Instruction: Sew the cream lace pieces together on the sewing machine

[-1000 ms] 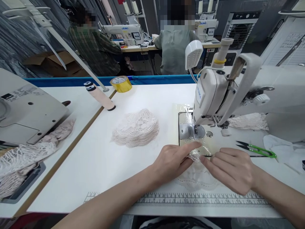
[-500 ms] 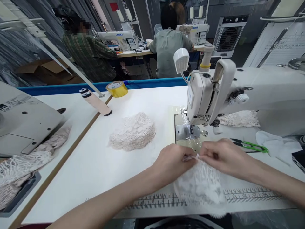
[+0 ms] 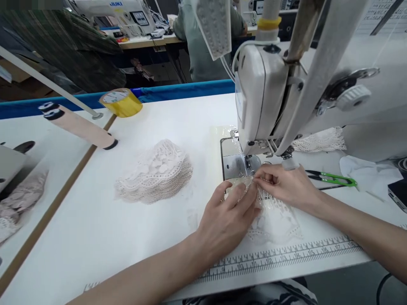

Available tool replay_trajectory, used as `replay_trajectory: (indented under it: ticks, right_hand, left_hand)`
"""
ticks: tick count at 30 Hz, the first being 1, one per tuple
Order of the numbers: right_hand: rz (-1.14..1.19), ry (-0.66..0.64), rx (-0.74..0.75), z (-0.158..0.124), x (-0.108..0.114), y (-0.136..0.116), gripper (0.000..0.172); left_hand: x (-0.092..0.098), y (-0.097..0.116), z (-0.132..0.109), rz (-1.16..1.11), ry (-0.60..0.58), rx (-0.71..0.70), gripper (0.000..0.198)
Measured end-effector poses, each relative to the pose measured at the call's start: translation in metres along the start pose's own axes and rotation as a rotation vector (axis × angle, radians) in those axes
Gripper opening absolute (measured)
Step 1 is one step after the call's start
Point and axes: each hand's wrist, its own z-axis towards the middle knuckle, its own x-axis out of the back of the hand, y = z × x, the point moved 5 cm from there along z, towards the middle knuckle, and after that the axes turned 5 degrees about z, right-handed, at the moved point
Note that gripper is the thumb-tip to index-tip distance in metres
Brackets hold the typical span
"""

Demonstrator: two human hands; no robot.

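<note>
A white lace piece (image 3: 273, 218) lies on the table just in front of the sewing machine's needle plate (image 3: 233, 163). My left hand (image 3: 227, 222) rests on its left part, fingers spread flat and pressing it down. My right hand (image 3: 282, 186) pinches the lace's top edge close to the presser foot (image 3: 251, 163). The white sewing machine head (image 3: 263, 93) rises right above both hands.
A stack of lace pieces (image 3: 155, 171) sits left of the machine. Green thread snips (image 3: 333, 178) and white cloth (image 3: 365, 173) lie to the right. Yellow tape roll (image 3: 121, 102) and a pink thread cone (image 3: 79, 125) lie at back left. A printed ruler (image 3: 286, 256) runs along the front edge. Other people sit at machines behind.
The lace, lifted between both hands half a second ago, now lies flat by the needle plate. My left hand has flattened on it. The view has moved closer and lower.
</note>
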Motion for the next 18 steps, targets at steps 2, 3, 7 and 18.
replay_trajectory:
  ticks: [2,3,7,18]
  right_hand:
    - [-0.124,0.085,0.113,-0.004,0.002,-0.003,0.022]
    - [-0.188,0.126,0.192,-0.006,0.003,-0.006,0.025]
    - [-0.315,0.129,0.409,-0.014,0.001,-0.018,0.036]
    - [-0.374,0.062,0.383,-0.011,-0.005,-0.020,0.040]
  left_hand:
    - [0.000,0.001,-0.001,-0.008,-0.055,0.021,0.030]
    - [-0.001,0.001,-0.002,-0.016,-0.080,0.030,0.034]
    - [0.000,0.000,-0.002,-0.061,-0.116,0.051,0.036]
    - [-0.002,-0.001,-0.004,-0.118,-0.130,0.078,0.036]
